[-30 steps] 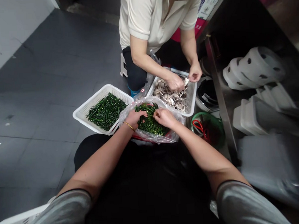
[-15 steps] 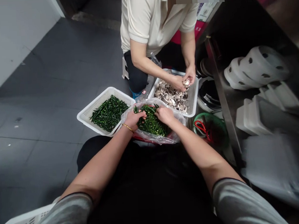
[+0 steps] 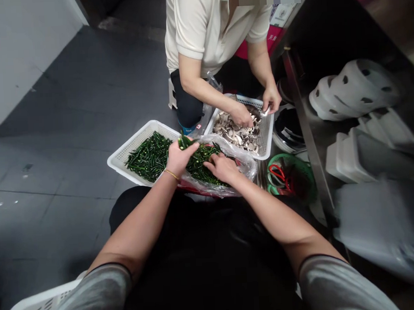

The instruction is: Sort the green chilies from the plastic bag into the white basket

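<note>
My left hand (image 3: 180, 157) is closed around a small bunch of green chilies (image 3: 184, 141), raised above the edge of a clear plastic bag (image 3: 244, 164). More thin green chilies (image 3: 208, 171) fill that bag, which sits in a red container mostly hidden beneath it. Over these loose chilies rests my right hand (image 3: 223, 168), its fingers touching them and slightly apart. Left of the bag, a white perforated basket (image 3: 115, 163) holds a heap of green chilies (image 3: 148, 156), some showing pale cut ends.
Opposite me, a person (image 3: 218, 34) handles torn mushrooms (image 3: 239, 135) in a white basket (image 3: 269, 138). Red-handled scissors (image 3: 279, 174) lie in a green basket (image 3: 308, 179) at right. A metal shelf (image 3: 306, 136) carries white containers (image 3: 346, 159). Another white basket (image 3: 37, 305) stands at lower left.
My left hand has lifted a bunch of chilies up and left, toward the chili basket. My right hand has shifted slightly down. The other person's hands have moved apart.
</note>
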`<act>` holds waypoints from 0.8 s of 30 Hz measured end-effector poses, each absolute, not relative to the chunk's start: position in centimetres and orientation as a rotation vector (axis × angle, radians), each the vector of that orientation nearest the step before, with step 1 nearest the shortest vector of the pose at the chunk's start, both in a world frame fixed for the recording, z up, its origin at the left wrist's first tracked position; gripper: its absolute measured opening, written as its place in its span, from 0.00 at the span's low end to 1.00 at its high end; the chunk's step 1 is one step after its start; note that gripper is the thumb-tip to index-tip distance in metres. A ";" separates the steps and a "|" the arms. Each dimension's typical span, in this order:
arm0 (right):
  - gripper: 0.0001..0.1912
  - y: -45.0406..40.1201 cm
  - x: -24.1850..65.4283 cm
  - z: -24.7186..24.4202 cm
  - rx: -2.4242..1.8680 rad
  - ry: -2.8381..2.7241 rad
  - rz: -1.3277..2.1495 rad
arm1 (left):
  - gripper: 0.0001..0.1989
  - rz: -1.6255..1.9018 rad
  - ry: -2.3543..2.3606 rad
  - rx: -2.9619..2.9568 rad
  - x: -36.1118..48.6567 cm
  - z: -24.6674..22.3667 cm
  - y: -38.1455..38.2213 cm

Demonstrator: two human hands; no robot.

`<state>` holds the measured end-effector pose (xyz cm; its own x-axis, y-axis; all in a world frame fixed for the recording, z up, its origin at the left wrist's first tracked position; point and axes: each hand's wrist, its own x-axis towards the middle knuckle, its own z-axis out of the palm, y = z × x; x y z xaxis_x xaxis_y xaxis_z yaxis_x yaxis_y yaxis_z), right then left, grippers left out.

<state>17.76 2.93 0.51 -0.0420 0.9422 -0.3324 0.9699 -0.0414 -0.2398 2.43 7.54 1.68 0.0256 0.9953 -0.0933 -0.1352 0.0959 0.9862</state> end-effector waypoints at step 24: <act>0.16 3.1 24.9 1.2 2.589 2.183 -0.995 | 0.09 0.728 0.943 0.771 2.3 0.4 7.9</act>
<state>24.95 3.12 1.23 0.1106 0.9803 -0.1637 0.7668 -0.1890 -0.6135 2.34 7.86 0.44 0.4017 0.8134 -0.4207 -0.2003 0.5263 0.8264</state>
